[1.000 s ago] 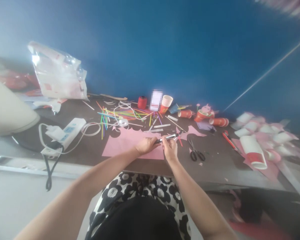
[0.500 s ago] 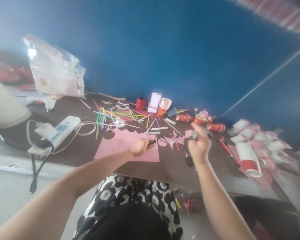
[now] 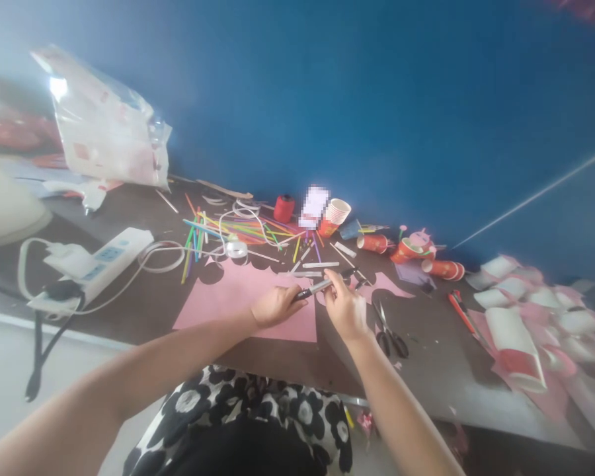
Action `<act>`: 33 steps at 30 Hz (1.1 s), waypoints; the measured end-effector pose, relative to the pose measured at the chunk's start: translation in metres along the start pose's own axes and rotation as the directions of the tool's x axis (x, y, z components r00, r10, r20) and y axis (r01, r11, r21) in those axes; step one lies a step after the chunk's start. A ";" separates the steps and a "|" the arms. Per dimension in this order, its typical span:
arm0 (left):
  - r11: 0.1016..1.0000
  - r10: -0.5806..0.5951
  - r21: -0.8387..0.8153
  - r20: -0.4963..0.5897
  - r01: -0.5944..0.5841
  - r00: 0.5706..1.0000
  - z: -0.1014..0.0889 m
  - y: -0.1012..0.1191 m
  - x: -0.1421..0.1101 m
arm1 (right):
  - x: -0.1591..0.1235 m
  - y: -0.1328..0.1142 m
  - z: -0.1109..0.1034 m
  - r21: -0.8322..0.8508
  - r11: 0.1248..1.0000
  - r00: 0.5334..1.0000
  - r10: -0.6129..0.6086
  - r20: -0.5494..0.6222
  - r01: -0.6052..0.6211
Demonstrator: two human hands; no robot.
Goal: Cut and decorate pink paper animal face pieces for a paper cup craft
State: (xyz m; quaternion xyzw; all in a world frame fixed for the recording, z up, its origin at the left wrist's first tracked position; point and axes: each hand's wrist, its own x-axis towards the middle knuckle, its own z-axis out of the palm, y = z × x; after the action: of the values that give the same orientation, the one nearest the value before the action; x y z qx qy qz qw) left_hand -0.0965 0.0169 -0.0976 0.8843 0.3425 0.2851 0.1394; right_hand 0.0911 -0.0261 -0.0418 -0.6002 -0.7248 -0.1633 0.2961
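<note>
My left hand (image 3: 274, 305) is closed round the dark end of a silver and black pen (image 3: 322, 285). It rests on a pink paper sheet (image 3: 233, 294) that lies on the dark table (image 3: 426, 344). My right hand (image 3: 346, 311) pinches the same pen near its middle, just right of the left hand. The pen points up and to the right, over small pink cut-outs (image 3: 384, 284). Black scissors (image 3: 389, 330) lie just right of my right hand.
Coloured sticks (image 3: 228, 231), a red thread spool (image 3: 283, 207), stacked paper cups (image 3: 335, 215) and red cups (image 3: 416, 254) line the back near the blue wall. A white power strip (image 3: 99, 261) sits left, a plastic bag (image 3: 104, 132) behind it. White cups (image 3: 513, 330) and a red cutter (image 3: 461, 307) lie right.
My right hand swung out to the right with part of the pen, then came back. Both hands hold the pen together again over the pink sheet.
</note>
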 end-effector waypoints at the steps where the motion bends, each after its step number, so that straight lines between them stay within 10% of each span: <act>1: 1.000 0.001 -0.002 0.001 -0.001 1.000 0.000 0.000 0.000 | 0.000 0.000 -0.001 -0.014 0.999 0.999 -0.037 -0.017 0.037; 8: 1.000 0.021 -0.010 -0.012 -0.021 1.000 -0.002 0.000 -0.001 | 0.007 -0.006 -0.010 -0.007 0.966 0.967 -0.257 -0.003 0.257; 27: 0.973 -0.101 -0.201 0.075 0.114 0.992 -0.011 0.000 0.004 | 0.010 0.011 0.004 0.172 0.985 0.995 -0.005 0.099 -0.012; 30: 0.965 -0.077 -0.247 0.035 0.083 0.996 -0.013 0.002 0.004 | 0.008 0.030 -0.003 0.414 0.877 0.968 0.248 0.044 -0.243; 33: 0.988 0.020 -0.155 0.083 -0.007 0.996 -0.015 0.006 0.004 | 0.005 0.040 -0.006 0.708 0.590 0.896 0.421 0.140 -0.388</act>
State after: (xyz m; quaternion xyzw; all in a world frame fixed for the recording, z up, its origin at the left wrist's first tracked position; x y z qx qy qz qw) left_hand -0.0998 0.0164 -0.0817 0.8844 0.3073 0.2740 0.2199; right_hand 0.1301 -0.0170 -0.0392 -0.5799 -0.5678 0.1929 0.5515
